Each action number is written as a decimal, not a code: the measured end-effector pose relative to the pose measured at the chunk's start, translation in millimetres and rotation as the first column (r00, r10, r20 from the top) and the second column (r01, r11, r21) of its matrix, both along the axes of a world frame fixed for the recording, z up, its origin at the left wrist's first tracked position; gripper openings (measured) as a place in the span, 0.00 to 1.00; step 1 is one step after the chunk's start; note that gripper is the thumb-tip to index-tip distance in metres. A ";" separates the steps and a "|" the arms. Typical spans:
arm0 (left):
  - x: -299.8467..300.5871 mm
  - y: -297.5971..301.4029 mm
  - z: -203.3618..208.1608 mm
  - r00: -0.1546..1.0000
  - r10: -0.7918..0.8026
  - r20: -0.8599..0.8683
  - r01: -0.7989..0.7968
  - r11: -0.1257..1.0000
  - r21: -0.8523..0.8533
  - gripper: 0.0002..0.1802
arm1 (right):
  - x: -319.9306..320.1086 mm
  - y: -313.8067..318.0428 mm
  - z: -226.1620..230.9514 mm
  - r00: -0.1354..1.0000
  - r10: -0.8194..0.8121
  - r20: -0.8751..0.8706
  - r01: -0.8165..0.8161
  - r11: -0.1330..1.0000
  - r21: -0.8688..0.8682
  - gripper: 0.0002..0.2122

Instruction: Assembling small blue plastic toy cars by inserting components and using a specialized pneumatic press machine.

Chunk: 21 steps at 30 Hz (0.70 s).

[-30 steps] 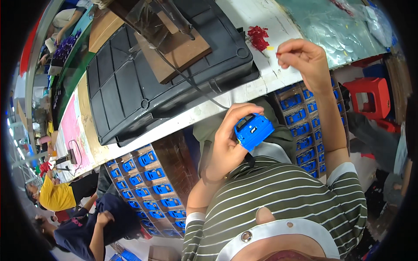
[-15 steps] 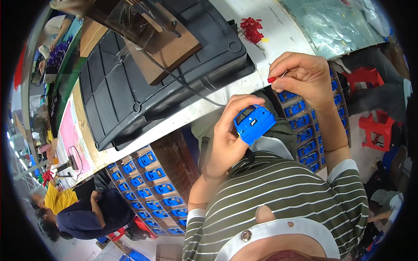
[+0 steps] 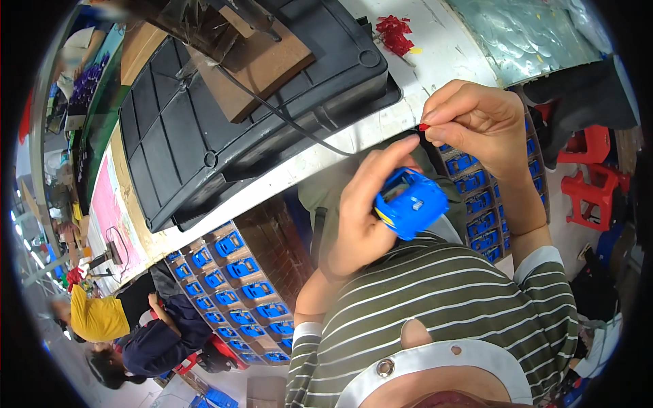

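Note:
My left hand (image 3: pixel 367 214) is closed around a blue plastic toy car body (image 3: pixel 415 207), held low in front of my striped shirt. A window-like opening shows on the shell's upper side, with a touch of yellow at its lower edge. To the right and a little higher, my right hand (image 3: pixel 479 126) pinches a tiny red plastic piece (image 3: pixel 424 127) between thumb and fingertips. The left hand's index finger points up toward that piece, and a small gap seems to lie between them. A pile of similar red pieces (image 3: pixel 394 35) lies on the white table (image 3: pixel 340 146).
A large upturned black crate (image 3: pixel 170 129) bears a wooden block (image 3: pixel 262 75) with a fixture and cable. Partitioned boxes of blue car bodies (image 3: pixel 241 267) stand below on both sides. Red stools (image 3: pixel 590 204) are at right; people sit at left, one in a yellow top (image 3: pixel 98 314).
The blue car body has turned in my left hand and shifted slightly right and down. My left index finger has stretched toward the red piece. The right hand stays almost in place.

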<state>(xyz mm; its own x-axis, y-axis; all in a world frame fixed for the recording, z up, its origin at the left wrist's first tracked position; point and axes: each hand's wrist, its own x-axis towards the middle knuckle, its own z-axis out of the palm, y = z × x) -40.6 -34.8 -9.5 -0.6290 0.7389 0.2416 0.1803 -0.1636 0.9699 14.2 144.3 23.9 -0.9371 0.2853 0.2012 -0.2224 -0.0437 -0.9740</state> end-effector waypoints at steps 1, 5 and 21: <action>1.1 -1.1 -4.0 0.991 -0.003 -0.135 -0.003 0.999 -0.045 0.37 | 0.6 -1.8 -0.5 1.000 -0.020 -0.012 0.020 1.000 0.018 0.07; 2.4 1.7 -4.9 0.985 -0.017 -0.171 0.008 0.999 -0.052 0.41 | 2.0 -9.1 -4.2 0.995 -0.090 -0.047 0.091 0.996 0.017 0.07; 5.6 4.1 -15.3 0.988 0.076 -0.132 -0.077 0.997 0.002 0.36 | 1.3 -33.4 -16.7 0.984 -0.177 0.020 0.177 0.961 -0.212 0.05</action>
<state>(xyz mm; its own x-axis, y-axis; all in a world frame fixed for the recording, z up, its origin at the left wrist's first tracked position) -34.9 -30.7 -24.8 -0.6464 0.6908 0.3238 0.3183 -0.1416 0.9374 15.5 110.9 7.2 -0.8680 0.4826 0.1171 -0.2441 -0.2094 -0.9469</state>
